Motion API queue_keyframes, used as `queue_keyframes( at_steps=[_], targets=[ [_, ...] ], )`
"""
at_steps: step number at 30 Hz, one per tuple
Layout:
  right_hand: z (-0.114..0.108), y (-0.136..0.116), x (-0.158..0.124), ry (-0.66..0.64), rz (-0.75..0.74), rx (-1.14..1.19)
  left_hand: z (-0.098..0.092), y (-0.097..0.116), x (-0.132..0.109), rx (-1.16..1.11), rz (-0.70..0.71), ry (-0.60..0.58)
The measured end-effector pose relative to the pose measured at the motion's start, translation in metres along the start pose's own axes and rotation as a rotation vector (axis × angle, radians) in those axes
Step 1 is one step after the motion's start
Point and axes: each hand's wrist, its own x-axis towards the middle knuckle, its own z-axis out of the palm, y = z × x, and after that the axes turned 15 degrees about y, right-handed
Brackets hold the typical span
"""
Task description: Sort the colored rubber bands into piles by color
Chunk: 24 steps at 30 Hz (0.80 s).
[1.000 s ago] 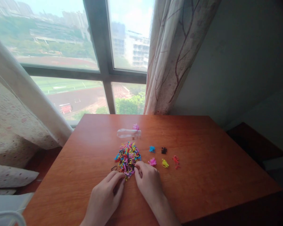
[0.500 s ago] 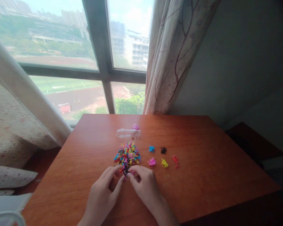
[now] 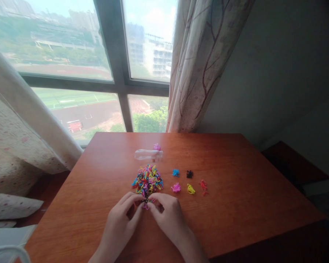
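Observation:
A mixed heap of small coloured rubber bands [image 3: 149, 179] lies on the wooden table. At its near edge, my left hand [image 3: 123, 215] and my right hand [image 3: 167, 212] pinch a few dark and pink rubber bands [image 3: 146, 204] between thumbs and forefingers. The fingertips of both hands nearly meet there. Right of the heap are separate little piles: blue bands [image 3: 176, 172], black bands [image 3: 189, 174], pink bands [image 3: 176, 187], yellow bands [image 3: 191, 189] and red bands [image 3: 203, 187].
A clear plastic bottle [image 3: 148, 155] lies on its side behind the heap, with a pink lid-like piece [image 3: 157, 147] beside it. The table [image 3: 249, 204] reaches to the window and curtain [image 3: 197, 73]. A white curved rail [image 3: 9, 250] stands at the lower left.
The clump of bands between my fingertips has shifted and looks smaller, with fingers closer together. My left hand has moved slightly toward the right hand.

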Motion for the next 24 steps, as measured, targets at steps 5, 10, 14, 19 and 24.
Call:
queue_keyframes(
  at_steps=[5, 10, 14, 19, 24],
  targets=[
    [0.0012, -0.0025, -0.0004, 0.013, -0.013, -0.024, 0.0019, 0.0011, -0.0002, -0.023, -0.020, 0.000],
    [0.0023, -0.0032, -0.0012, 0.015, 0.030, 0.020, 0.0033, -0.0003, -0.0001, -0.021, -0.030, 0.015],
    [0.0012, -0.0036, -0.0017, 0.019, 0.054, 0.014, 0.0029, -0.0016, -0.0008, -0.016, -0.041, 0.042],
    [-0.0025, -0.0032, -0.0020, 0.023, 0.043, -0.015, 0.0015, 0.0026, -0.0001, -0.020, -0.042, 0.052],
    [-0.0035, -0.0027, -0.0023, 0.011, 0.024, -0.025, 0.0013, 0.0062, 0.0000, -0.041, -0.051, 0.056]
  ],
)
